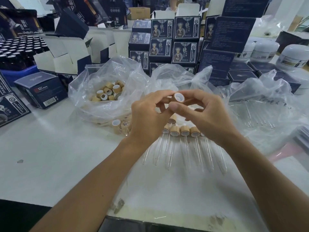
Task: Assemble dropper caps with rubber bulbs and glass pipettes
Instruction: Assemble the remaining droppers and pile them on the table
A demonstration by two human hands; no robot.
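- Left of the grip, a clear plastic bag [93, 104] held loose caps.
- The left hand [147, 118] and right hand [209, 118] together pinched one tan wooden dropper cap with white lining [178, 97].
- Below the grip, finished glass-tubed droppers [184, 141] lay in a row on the white table [58, 156].

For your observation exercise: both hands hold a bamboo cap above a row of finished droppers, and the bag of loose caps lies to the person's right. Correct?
Not quite. The head view shows the bag of loose caps to the person's left. The left hand and right hand do hold a bamboo cap above the finished droppers.
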